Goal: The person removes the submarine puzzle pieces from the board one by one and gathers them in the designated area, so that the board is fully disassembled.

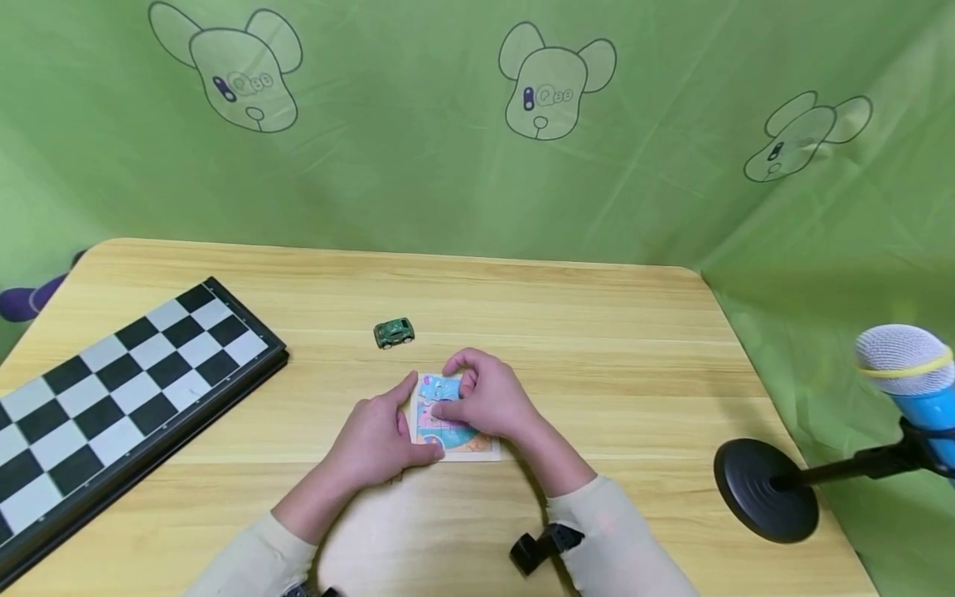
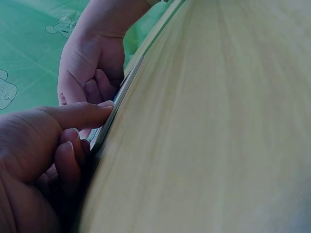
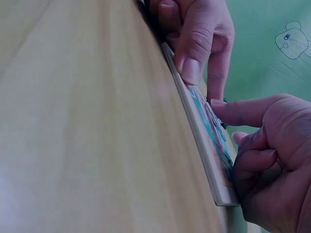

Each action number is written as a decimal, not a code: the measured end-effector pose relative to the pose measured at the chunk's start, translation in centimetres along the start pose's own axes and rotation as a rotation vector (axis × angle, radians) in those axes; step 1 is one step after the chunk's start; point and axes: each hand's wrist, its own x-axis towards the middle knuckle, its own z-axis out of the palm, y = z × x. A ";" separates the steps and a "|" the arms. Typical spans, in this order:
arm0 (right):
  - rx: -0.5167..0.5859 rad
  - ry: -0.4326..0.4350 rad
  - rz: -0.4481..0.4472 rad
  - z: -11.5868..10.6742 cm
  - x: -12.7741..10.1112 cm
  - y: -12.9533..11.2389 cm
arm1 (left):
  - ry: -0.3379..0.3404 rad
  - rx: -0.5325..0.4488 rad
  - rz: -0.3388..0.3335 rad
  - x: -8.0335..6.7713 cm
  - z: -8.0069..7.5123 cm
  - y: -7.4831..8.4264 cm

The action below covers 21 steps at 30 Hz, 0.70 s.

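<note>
A small picture jigsaw puzzle with a pale border lies flat on the table. My left hand holds its left side, the thumb over the near edge and the index finger along the upper left corner. Across the puzzle my right hand bends over it from the right. Its thumb presses on the picture and its index finger curls at the far edge. The right wrist view shows the thin puzzle board edge-on, with slightly raised pieces under the right thumb; the other right fingers curl by its side.
Beyond the puzzle stands a small green toy car. A black-and-white chessboard lies at the left. On the right a blue toy microphone leans out from a round black base. Green curtain hangs behind the wooden table.
</note>
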 end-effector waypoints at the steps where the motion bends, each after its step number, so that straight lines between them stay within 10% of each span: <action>1: -0.004 0.003 -0.003 0.1 0.0 0.1 | -0.001 0.001 -0.002 0.0 0.0 0.0; 21: -0.071 0.011 -0.059 0.1 -0.1 0.1 | -0.008 0.004 -0.019 0.0 0.0 0.3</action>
